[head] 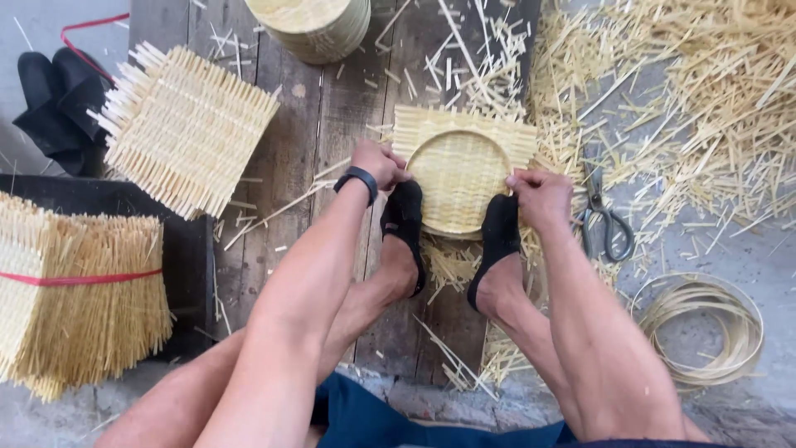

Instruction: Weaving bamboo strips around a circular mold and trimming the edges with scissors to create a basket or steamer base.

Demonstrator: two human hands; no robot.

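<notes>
Plank floor (290,166), one woven tray (460,166), two hands (380,162)

Both arms reach forward; left hand (377,162), right hand (539,195) — fingers curled.

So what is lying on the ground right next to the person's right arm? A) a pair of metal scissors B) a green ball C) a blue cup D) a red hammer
A: a pair of grey metal scissors lies among the pale bamboo scraps, just beside the right hand that grips the round woven bamboo tray.
</notes>
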